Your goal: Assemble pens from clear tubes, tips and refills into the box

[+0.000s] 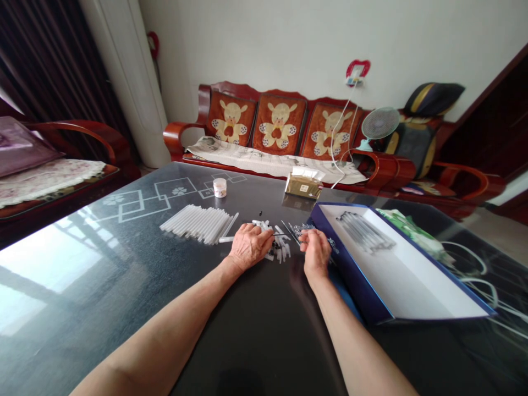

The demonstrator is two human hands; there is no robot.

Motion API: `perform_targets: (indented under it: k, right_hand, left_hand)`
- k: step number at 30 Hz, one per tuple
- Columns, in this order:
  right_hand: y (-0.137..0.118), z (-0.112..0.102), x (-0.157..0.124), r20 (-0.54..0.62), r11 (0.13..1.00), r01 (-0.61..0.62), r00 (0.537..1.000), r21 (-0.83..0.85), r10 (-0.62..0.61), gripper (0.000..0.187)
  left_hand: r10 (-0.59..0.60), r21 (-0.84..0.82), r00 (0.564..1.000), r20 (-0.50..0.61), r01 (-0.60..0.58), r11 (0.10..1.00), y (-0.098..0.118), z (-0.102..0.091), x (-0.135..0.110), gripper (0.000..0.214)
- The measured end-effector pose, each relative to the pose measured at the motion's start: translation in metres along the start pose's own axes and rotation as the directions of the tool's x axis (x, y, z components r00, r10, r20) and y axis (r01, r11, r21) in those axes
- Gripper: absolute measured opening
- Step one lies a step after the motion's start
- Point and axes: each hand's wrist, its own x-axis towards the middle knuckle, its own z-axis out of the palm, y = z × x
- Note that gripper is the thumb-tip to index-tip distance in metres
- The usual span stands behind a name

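Observation:
My left hand (251, 242) is closed around a white pen barrel (225, 240), whose end sticks out to the left. A thin dark rod (280, 235) shows at its fingertips on the right. Just beyond and beside this hand lies a pile of small white and black pen parts (282, 250). My right hand (315, 250) is curled with its fingertips together, close to a bunch of thin dark-tipped refills (293, 230); what it holds, if anything, I cannot make out. Left of my hands, white barrels (198, 223) lie in a row.
A blue box (367, 297) with a white inside stands at the right, holding a stack of clear-looking pens (365, 232). Behind are a small white tub (220, 188) and a tissue pack (304, 186). Green-white packaging (416, 234) and white cords (480, 283) lie beyond the box.

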Motion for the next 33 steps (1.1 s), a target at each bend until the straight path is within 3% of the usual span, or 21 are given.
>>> perform_targets:
  k: [2, 3, 5, 7, 9, 13, 18, 23, 26, 30, 33]
  right_hand:
    - [-0.002, -0.002, 0.001, -0.083, 0.974, 0.194, 0.975, -0.118, -0.204, 0.029]
    - [-0.004, -0.002, -0.001, -0.055, 0.919, 0.334, 0.934, -0.209, -0.352, 0.028]
    - [-0.009, 0.001, -0.009, 0.143, 0.716, 0.603, 0.790, -0.351, -0.596, 0.027]
    - [-0.014, 0.005, -0.019, 0.381, 0.521, 0.760, 0.648, -0.389, -0.660, 0.025]
    - [-0.014, 0.008, -0.026, 0.527, 0.431, 0.814, 0.581, -0.389, -0.621, 0.023]
    - [-0.008, 0.005, -0.022, 0.567, 0.456, 0.802, 0.596, -0.386, -0.569, 0.021]
    - [0.003, -0.010, -0.001, 0.403, 0.497, 0.681, 0.726, -0.538, -0.558, 0.027]
    - [0.019, -0.022, 0.015, 0.351, 0.468, 0.586, 0.794, -0.662, -0.496, 0.037]
    - [0.023, -0.024, 0.018, 0.314, 0.467, 0.580, 0.788, -0.668, -0.530, 0.042]
    - [0.013, -0.020, 0.013, 0.315, 0.477, 0.646, 0.735, -0.596, -0.601, 0.040]
    - [0.001, -0.012, 0.005, 0.294, 0.585, 0.646, 0.754, -0.490, -0.587, 0.034]
  left_hand:
    - [-0.016, 0.025, 1.000, -0.005, 0.016, 1.000, 0.000, 0.001, 0.000, 0.033]
    - [-0.012, 0.034, 1.000, -0.009, 0.012, 0.999, 0.000, 0.001, 0.000, 0.033]
    - [0.018, 0.035, 1.000, -0.019, -0.017, 0.999, 0.000, 0.002, 0.000, 0.031]
    - [0.052, 0.024, 0.998, -0.025, -0.051, 0.998, 0.000, 0.002, 0.000, 0.031]
    - [0.073, 0.012, 0.997, -0.030, -0.072, 0.997, 0.001, 0.002, 0.000, 0.030]
    - [0.072, -0.004, 0.997, -0.042, -0.072, 0.997, 0.000, 0.001, 0.000, 0.027]
    - [0.047, 0.014, 0.998, -0.042, -0.046, 0.999, -0.002, 0.000, 0.001, 0.040]
    - [0.144, -0.067, 0.988, -0.051, -0.147, 0.987, -0.001, -0.001, 0.002, 0.032]
    - [0.178, -0.150, 0.974, -0.139, -0.198, 0.969, 0.001, -0.001, 0.003, 0.026]
    - [0.155, -0.262, 0.963, -0.219, -0.211, 0.942, 0.001, -0.001, 0.003, 0.024]
    - [0.056, -0.439, 0.958, -0.281, -0.180, 0.880, 0.004, -0.002, 0.003, 0.020]
